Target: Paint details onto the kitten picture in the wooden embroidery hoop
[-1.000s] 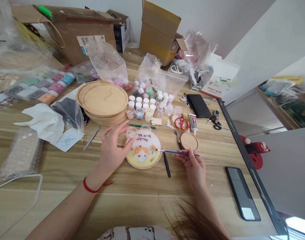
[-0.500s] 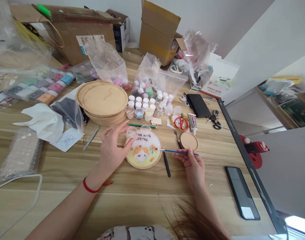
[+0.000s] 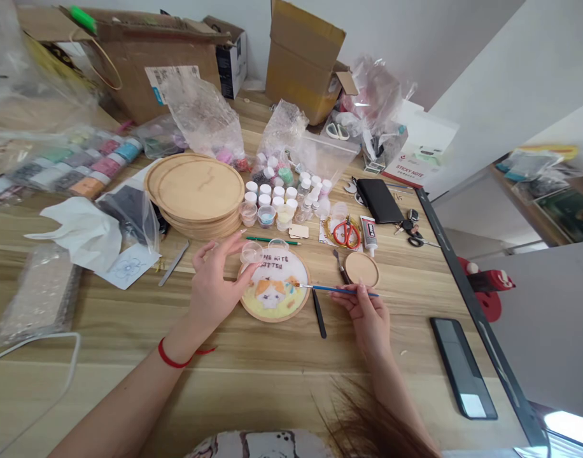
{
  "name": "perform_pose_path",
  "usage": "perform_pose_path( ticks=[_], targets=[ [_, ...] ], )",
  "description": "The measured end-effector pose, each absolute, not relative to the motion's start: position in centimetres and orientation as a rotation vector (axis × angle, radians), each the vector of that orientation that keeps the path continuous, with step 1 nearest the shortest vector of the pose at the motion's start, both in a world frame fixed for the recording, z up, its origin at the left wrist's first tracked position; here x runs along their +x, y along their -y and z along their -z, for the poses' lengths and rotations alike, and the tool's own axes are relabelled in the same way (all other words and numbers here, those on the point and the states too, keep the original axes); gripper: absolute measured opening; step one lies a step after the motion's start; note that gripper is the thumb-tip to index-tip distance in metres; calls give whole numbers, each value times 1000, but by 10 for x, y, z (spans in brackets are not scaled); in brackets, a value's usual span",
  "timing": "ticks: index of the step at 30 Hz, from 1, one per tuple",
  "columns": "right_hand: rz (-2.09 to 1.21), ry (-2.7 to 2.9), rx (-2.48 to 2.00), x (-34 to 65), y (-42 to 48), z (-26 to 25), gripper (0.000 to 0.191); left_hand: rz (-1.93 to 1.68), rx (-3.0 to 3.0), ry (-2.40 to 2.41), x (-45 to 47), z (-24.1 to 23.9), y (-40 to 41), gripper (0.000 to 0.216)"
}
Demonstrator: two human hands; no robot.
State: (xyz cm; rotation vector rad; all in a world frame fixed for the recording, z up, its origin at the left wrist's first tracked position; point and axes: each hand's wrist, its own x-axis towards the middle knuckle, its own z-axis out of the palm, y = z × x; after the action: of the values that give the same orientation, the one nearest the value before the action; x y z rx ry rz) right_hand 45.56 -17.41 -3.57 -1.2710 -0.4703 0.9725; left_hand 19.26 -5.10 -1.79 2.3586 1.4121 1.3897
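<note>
A round picture of an orange-and-white cat with dark lettering lies in a wooden rim on the table. My left hand curls at its upper left edge, thumb and fingers around a small clear plastic cup. Between the fingers of my right hand is a thin paintbrush with a blue handle. Its tip touches, or is just above, the orange and blue patch right of the cat. Another clear piece sits at the picture's top edge. Black tweezers lie just right of the picture.
Behind stand several white-capped jars and a stack of wooden round boards. A green pencil, red-handled scissors, a glue tube and a small wooden disc lie nearby. A phone is at right.
My right hand and the paintbrush have shifted very slightly left, the tip staying at the patch beside the cat. My left hand holds its place with the cup.
</note>
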Motion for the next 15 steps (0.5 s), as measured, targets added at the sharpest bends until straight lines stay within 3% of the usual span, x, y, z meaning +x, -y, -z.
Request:
perform_pose_path(
  ticks=[15],
  targets=[
    [-965, 467, -1266, 456, 177, 34, 30, -1322, 2343, -1461, 192, 18, 52, 56]
  ],
)
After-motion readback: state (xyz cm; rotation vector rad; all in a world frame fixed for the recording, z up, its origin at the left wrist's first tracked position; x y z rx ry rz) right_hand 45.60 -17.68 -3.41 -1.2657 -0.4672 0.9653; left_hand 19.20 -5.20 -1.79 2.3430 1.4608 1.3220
